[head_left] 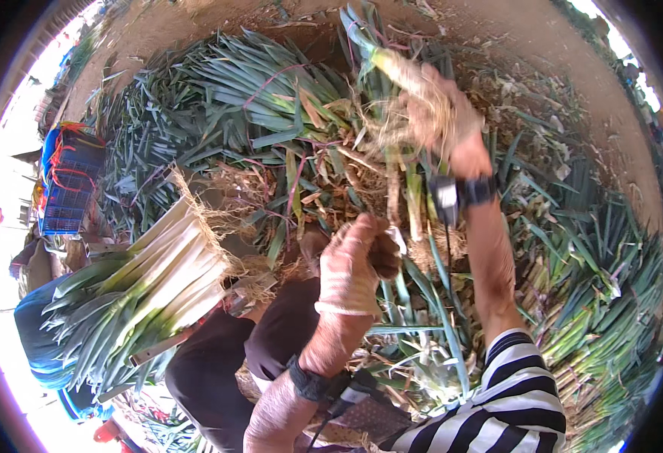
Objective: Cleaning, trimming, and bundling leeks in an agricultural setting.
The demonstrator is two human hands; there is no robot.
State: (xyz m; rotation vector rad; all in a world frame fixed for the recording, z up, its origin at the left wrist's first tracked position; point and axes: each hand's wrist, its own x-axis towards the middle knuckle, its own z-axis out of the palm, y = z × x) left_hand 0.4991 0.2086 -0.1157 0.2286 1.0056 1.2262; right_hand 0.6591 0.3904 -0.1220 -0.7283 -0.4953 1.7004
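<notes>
**A:** Grip check. Your right hand (441, 113) is gloved, fingers wrapped tight round the root end of a leek (392, 68). Pale shaft and stringy roots bunch out past the glove; green leaves run up and away toward the top of the view.

**B:** Where does that leek sit relative to the rest?

**A:** Lifted above the loose leek pile (271, 98) on the dirt ground (543, 53), arm stretched well forward. Black wrist strap with a small device (452, 198) sits on your right forearm, striped sleeve (512, 385) lower down.

**B:** Left hand?

**A:** Your left hand (354, 264) is gloved too, curled into a near fist, closer to your body. Something dark shows at the fingers on the right side of it; I cannot tell what it is, or whether you are actually clamping it. It hangs over trimmings and dry leaf scraps (361, 181).

**B:** Anything else close?

**A:** A trimmed bundle of leeks (165, 272), white shafts lined up and roots frayed at the upper end, lies to your left across your knee in dark trousers (218, 362). Well apart from both hands. Blue crate (71, 185) stands at far left by the pile edge.
</notes>
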